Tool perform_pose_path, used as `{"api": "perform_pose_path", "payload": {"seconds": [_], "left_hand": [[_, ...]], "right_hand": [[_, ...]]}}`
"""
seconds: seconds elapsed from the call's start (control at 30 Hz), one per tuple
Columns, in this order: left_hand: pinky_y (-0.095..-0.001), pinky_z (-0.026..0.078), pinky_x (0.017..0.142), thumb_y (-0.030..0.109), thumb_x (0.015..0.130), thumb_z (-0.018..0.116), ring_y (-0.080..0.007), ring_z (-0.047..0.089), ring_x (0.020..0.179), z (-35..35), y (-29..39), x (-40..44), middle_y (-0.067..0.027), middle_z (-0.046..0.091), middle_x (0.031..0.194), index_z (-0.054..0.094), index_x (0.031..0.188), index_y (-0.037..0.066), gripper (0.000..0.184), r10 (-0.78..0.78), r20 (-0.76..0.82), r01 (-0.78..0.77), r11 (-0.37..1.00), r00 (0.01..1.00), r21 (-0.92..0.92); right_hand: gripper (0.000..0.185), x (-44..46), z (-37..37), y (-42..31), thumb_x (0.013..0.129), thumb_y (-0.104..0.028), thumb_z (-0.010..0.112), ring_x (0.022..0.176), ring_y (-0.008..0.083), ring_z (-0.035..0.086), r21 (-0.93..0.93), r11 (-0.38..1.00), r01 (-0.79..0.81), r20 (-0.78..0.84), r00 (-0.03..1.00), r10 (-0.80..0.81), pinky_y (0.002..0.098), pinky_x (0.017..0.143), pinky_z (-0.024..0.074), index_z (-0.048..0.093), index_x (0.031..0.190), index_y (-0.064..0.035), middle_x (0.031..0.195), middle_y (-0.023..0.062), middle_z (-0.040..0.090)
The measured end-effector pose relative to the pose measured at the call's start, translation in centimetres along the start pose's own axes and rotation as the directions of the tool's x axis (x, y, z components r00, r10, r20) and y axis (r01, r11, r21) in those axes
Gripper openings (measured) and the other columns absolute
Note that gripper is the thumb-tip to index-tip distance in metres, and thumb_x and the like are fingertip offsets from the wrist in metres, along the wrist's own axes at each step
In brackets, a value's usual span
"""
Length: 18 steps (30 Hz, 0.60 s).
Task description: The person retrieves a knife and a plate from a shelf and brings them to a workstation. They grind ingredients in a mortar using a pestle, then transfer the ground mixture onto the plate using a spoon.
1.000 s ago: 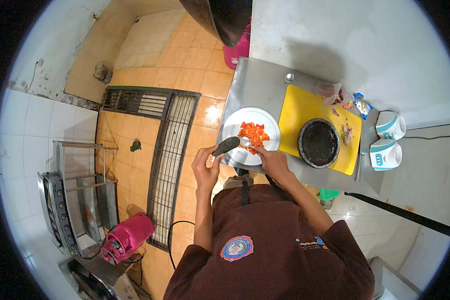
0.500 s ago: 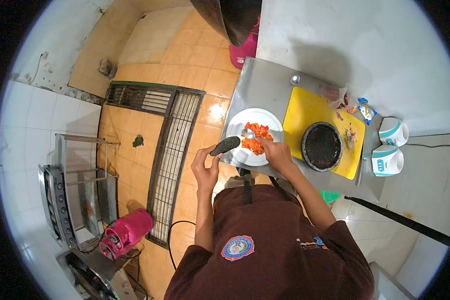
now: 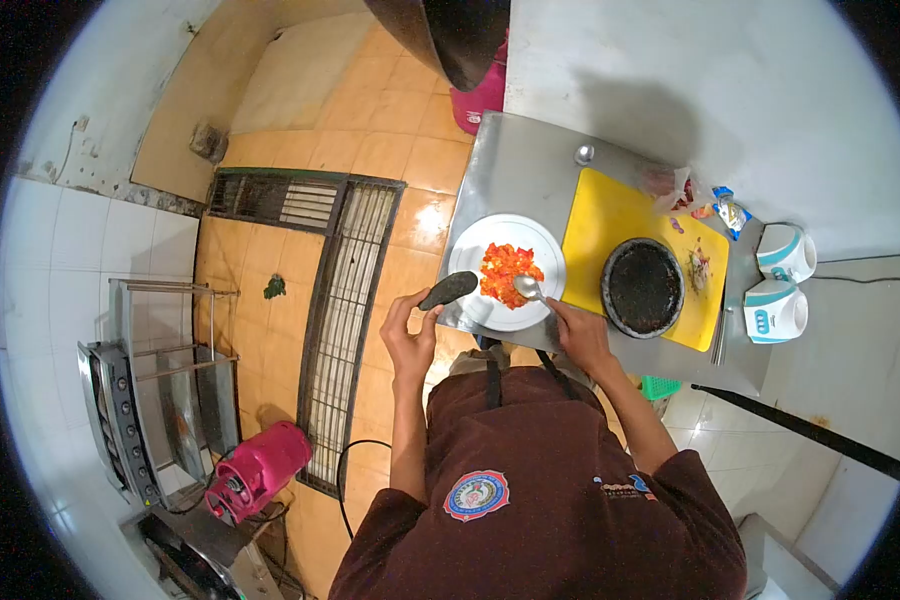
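My left hand (image 3: pixel 408 335) is closed on the end of a dark stone pestle (image 3: pixel 450 290), whose other end reaches over the rim of a white plate (image 3: pixel 465 250). Chopped red pieces (image 3: pixel 510 268), perhaps chili or tomato, lie in the middle of that plate. In my right hand (image 3: pixel 582 335) is a metal spoon (image 3: pixel 530 288), its bowl touching the right lower side of the red heap. A round stone mortar (image 3: pixel 643 288) with dark residue inside stands to the right, on a yellow cutting board (image 3: pixel 595 215).
Chopped scraps (image 3: pixel 699 268) and a plastic bag (image 3: pixel 675 190) lie on the board's right side. A second spoon (image 3: pixel 584 154) rests on the metal table (image 3: pixel 515 150). Two white-and-teal appliances (image 3: pixel 776 310) stand at the right edge. A pink gas cylinder (image 3: pixel 260 470) sits on the floor.
My right hand has moved right and toward me, drawing the spoon from the upper left of the red heap to its lower right. The pestle in my left hand has hardly moved.
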<state>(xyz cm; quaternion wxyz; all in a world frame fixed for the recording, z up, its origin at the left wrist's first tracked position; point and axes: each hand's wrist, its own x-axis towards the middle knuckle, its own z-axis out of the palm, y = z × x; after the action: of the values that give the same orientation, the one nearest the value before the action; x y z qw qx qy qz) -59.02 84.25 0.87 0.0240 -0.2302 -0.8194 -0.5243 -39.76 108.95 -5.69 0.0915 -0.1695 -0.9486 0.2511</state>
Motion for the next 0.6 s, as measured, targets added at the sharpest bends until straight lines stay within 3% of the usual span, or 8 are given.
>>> {"api": "perform_pose_path", "payload": {"seconds": [0.17,0.27,0.37,0.47,0.6], "left_hand": [[-0.0353,0.054,0.081,-0.003,0.08,0.079,-0.0267,0.07,0.089,0.7,0.5,0.3,-0.0151,0.072,0.097,0.072,0.107,-0.002,0.027,0.03,0.048,-0.028,0.999,0.998,-0.025],[-0.0351,0.054,0.081,-0.003,0.081,0.079,-0.0264,0.07,0.089,0.6,0.4,0.5,-0.0151,0.072,0.097,0.072,0.107,-0.002,0.027,0.045,0.053,-0.045,0.999,0.998,-0.015],[-0.035,0.054,0.081,-0.003,0.081,0.079,-0.0263,0.07,0.089,0.4,0.4,0.5,-0.0151,0.072,0.097,0.072,0.107,-0.002,0.027,0.04,0.051,-0.04,0.999,0.998,-0.011],[-0.0347,0.053,0.083,-0.002,0.082,0.079,-0.0252,0.07,0.091,0.4,0.4,0.6,-0.0145,0.072,0.097,0.072,0.108,-0.001,0.027,0.029,0.039,-0.029,0.999,0.999,-0.014],[-0.0349,0.053,0.083,-0.002,0.082,0.079,-0.0247,0.07,0.093,0.4,0.2,0.5,-0.0145,0.072,0.096,0.072,0.109,-0.001,0.028,0.011,0.057,-0.011,1.0,0.998,-0.004]], "right_hand": [[0.034,1.9,0.3,-0.3,0.091,-0.005,0.063,0.075,0.0402,0.069,0.023,0.987,-0.156,0.006,0.988,0.156,0.05,0.069,0.0536,0.071,0.123,-0.0131,0.086,0.0218,0.071],[0.035,1.6,0.2,-0.8,0.091,-0.007,0.063,0.074,0.0406,0.069,0.051,0.986,-0.161,0.043,0.986,0.159,0.0499,0.069,0.0536,0.07,0.124,-0.0133,0.083,0.0219,0.071],[0.037,0.0,0.6,0.2,0.093,-0.01,0.06,0.072,0.0391,0.07,0.108,0.994,0.008,0.056,0.998,-0.014,0.0509,0.067,0.0549,0.066,0.129,-0.0161,0.08,0.0207,0.07],[0.039,-0.7,0.1,0.3,0.092,-0.009,0.061,0.074,0.0379,0.07,0.043,0.994,-0.1,0.051,0.994,0.098,0.0498,0.068,0.0552,0.066,0.13,-0.0167,0.081,0.0195,0.07],[0.042,-0.9,0.3,0.7,0.09,-0.007,0.062,0.077,0.0363,0.07,0.075,0.995,-0.071,0.002,0.997,0.071,0.0487,0.07,0.0552,0.066,0.13,-0.0158,0.083,0.018,0.071]]}}
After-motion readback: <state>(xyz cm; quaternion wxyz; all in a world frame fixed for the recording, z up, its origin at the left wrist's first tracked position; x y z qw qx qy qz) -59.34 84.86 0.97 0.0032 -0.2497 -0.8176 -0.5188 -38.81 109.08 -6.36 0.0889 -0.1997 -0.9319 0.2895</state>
